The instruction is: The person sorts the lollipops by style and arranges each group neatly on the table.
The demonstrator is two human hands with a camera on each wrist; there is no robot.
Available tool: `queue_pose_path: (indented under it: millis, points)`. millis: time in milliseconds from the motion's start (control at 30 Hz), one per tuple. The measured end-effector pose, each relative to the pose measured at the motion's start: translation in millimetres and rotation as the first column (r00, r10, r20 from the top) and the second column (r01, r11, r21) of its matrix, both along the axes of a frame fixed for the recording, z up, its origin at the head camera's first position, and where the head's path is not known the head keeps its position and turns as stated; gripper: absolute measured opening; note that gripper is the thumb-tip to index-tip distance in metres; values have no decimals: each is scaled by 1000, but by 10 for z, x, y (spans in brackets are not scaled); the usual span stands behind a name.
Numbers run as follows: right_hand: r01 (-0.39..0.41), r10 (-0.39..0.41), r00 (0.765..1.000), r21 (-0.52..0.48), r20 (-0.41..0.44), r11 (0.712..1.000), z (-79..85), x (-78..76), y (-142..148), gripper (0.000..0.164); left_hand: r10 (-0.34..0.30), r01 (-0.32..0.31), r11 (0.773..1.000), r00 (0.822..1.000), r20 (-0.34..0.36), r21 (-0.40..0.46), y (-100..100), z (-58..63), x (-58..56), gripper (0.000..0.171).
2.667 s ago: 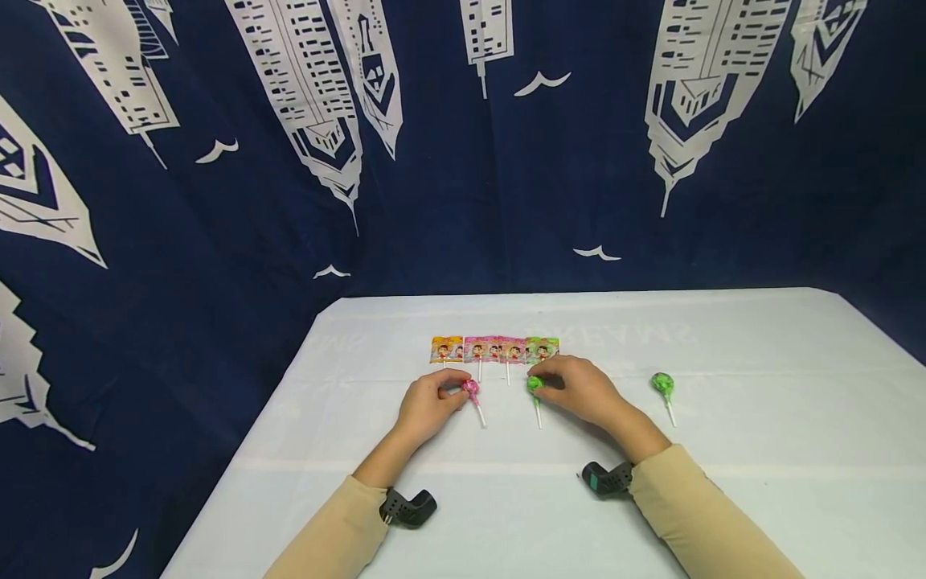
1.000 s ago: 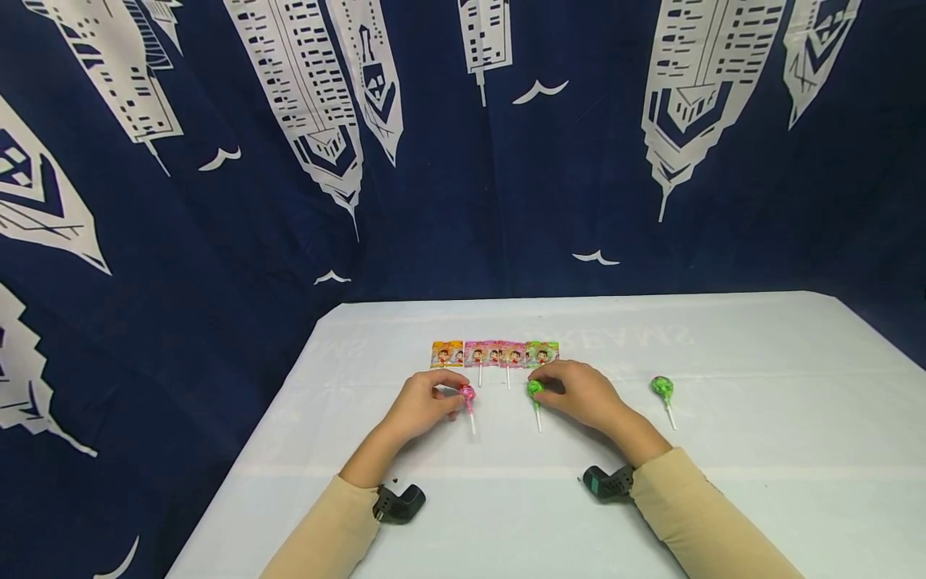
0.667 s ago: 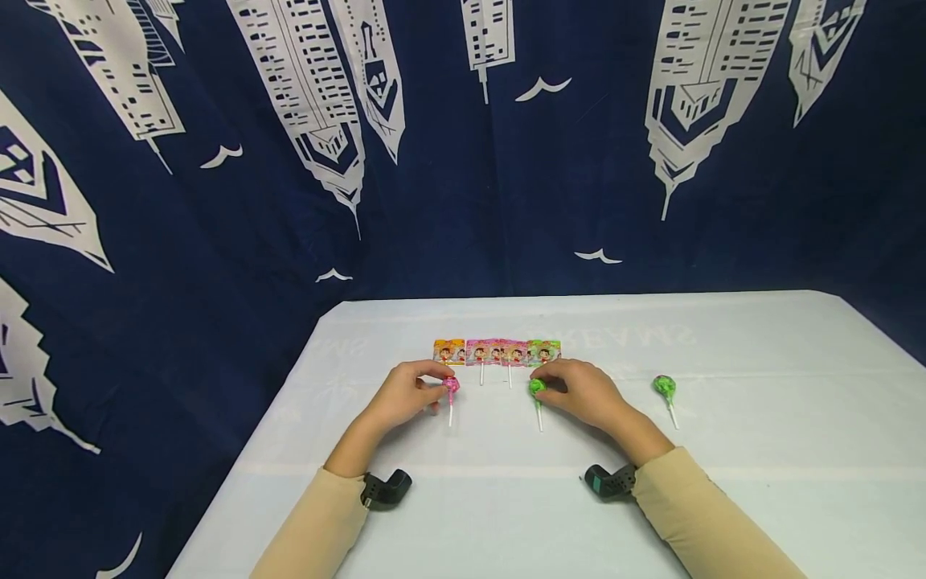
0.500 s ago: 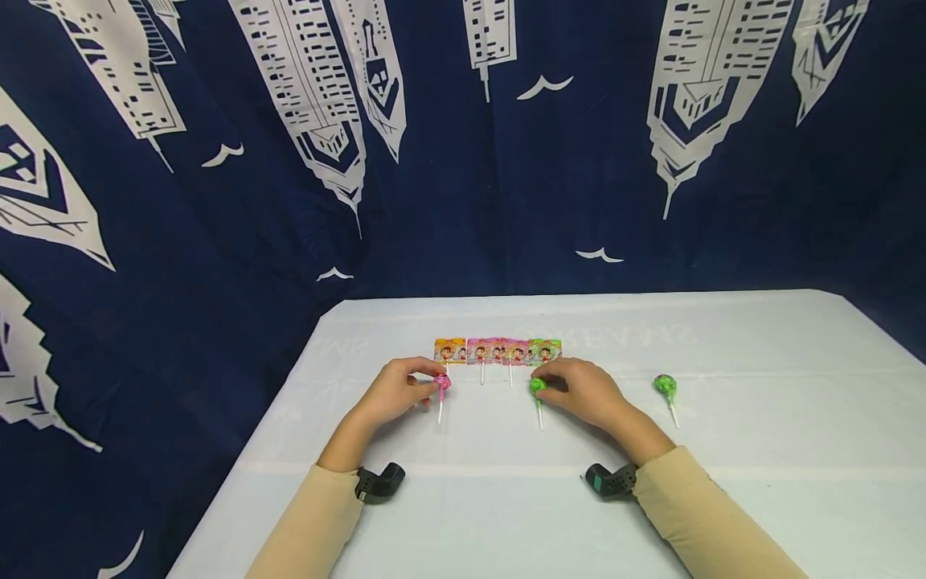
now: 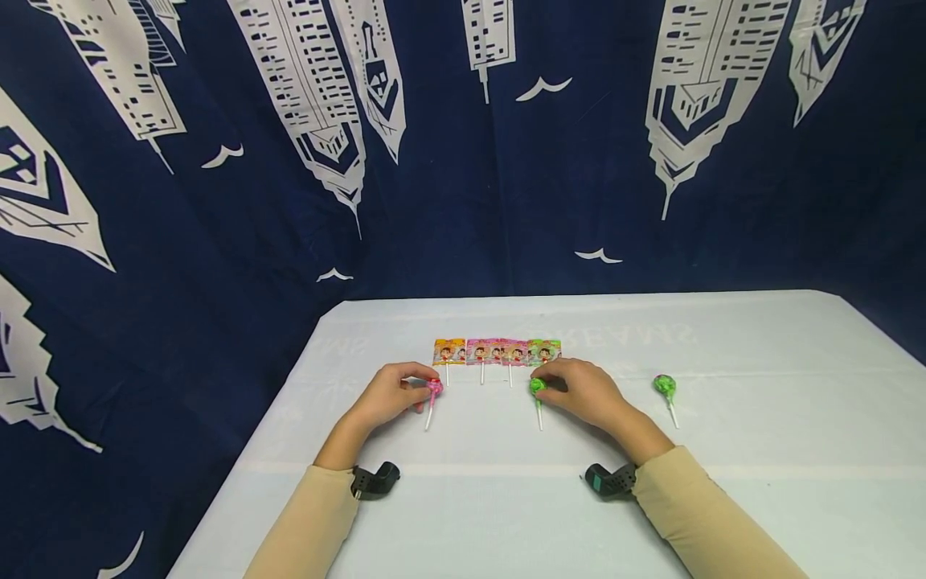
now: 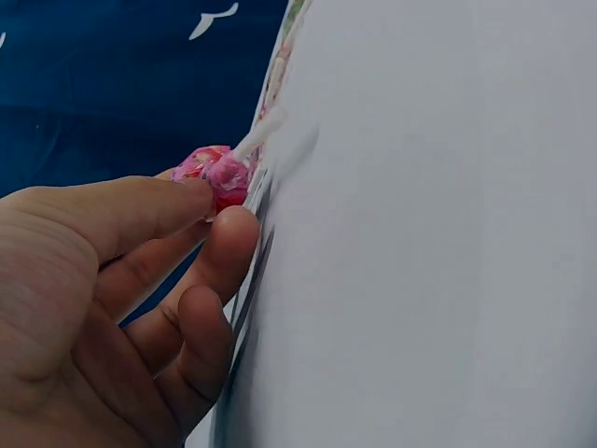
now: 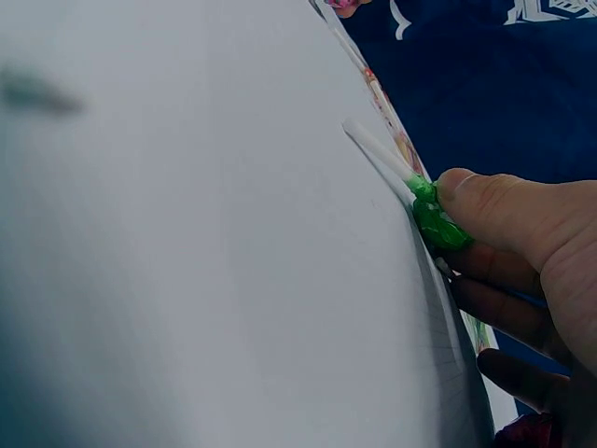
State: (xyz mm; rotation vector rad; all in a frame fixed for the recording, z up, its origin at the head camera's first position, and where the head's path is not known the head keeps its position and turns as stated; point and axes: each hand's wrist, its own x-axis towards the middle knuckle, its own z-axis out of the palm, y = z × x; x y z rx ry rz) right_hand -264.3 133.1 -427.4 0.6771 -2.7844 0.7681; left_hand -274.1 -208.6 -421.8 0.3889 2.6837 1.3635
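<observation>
Between thumb and fingers, my left hand (image 5: 387, 394) pinches a round pink lollipop (image 5: 435, 387) by its wrapped head. The white stick points toward the near side. In the left wrist view the pink wrapper (image 6: 222, 175) shows at the thumb tip. My right hand (image 5: 584, 392) pinches a round green lollipop (image 5: 537, 386), whose stick also points nearward. The right wrist view shows the thumb on the green wrapper (image 7: 435, 220), with the stick close to the tabletop. Just beyond both hands lies a row of flat-packed lollipops: orange (image 5: 449, 351), pink (image 5: 482, 351), another pink (image 5: 514, 352) and green (image 5: 544, 351).
Another round green lollipop (image 5: 665, 386) lies to the right of my right hand. The white-covered table (image 5: 499, 515) reaches back to a dark blue curtain (image 5: 463, 201) with white building prints. A dark red object (image 7: 527, 431) partly shows below my right fingers.
My left hand has moved left with the pink lollipop, from beside the row's middle to below the orange one; its stick has swung round to lean left. The right hand stays in place.
</observation>
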Motion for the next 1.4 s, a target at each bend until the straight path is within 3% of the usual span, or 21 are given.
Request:
queue_pose_path:
  millis: [400,1400]
  points:
    - [-3,3,1000,20,10,1000,-3,-1,-9,31,1,-3,998,999,33,64,-33,-103,-28,25]
    - [0,0,1000,40,0,999,-1,3,-8,31,-32,25,990,998,46,139,-75,-175,-44,31]
